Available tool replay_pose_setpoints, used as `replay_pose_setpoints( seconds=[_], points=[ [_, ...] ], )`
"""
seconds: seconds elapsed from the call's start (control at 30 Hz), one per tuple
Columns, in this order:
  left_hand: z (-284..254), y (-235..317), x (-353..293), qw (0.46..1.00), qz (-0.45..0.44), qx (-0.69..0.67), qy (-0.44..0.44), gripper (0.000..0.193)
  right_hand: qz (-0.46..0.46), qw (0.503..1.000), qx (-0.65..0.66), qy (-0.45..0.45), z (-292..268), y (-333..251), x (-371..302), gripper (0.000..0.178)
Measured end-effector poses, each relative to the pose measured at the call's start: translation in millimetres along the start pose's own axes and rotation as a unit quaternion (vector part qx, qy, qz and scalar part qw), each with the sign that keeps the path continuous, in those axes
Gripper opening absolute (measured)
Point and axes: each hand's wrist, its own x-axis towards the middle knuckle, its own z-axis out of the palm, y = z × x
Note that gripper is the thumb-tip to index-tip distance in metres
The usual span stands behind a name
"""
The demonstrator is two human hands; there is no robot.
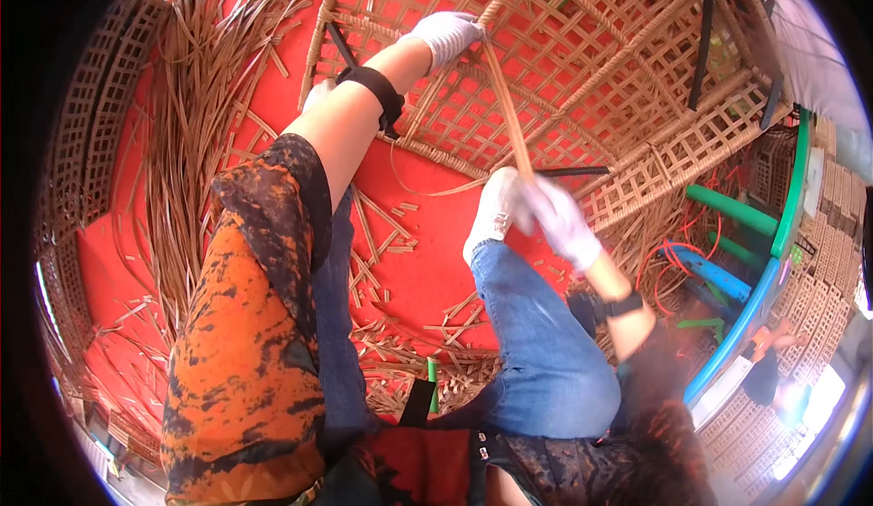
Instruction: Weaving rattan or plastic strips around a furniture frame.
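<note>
A large woven frame (587, 106) of tan strips, with an open lattice and wrapped rods, lies in front of me. Gloved in white, my left hand (446, 37) grips a wrapped rod of this frame near its far middle. From that spot a flat tan strip (506, 106) runs taut down to my right hand (556, 215). My right hand, also in a white glove and blurred by motion, is closed on the strip's near end beside my white shoe (493, 204). Short black bars (702, 50) cross the frame in places.
Long loose strips (195, 115) lie in a bundle on the red floor covering (405, 279) at left. Cut scraps are scattered around my feet. Dark woven panels (100, 97) stand far left. At right are a green and blue tube rail (746, 324) and a blue tool (705, 270) with red cord.
</note>
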Motion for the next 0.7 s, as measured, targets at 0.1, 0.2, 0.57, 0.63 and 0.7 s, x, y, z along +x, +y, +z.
replay_pose_setpoints(
  seconds=[0.1,0.2,0.57,0.63,0.7],
  points=[
    [12,21,7,1.000,0.011,0.004,0.002,0.040,0.075,0.967,-0.229,0.086,-62,128,-152,0.019],
    [40,46,8,0.998,0.003,0.045,0.037,0.050,0.202,0.884,-0.422,-0.026,-85,270,-389,0.028],
    [11,9,16,0.997,0.006,0.075,0.035,0.030,0.138,0.866,-0.475,0.071,-74,178,-199,0.028],
    [-5,-17,17,0.995,-0.006,-0.095,-0.007,0.033,0.067,0.896,-0.430,0.090,-72,104,-83,0.030],
    [-4,-11,8,0.989,0.001,-0.141,-0.036,0.034,-0.071,0.912,-0.377,0.149,-81,46,5,0.030]
  ],
)
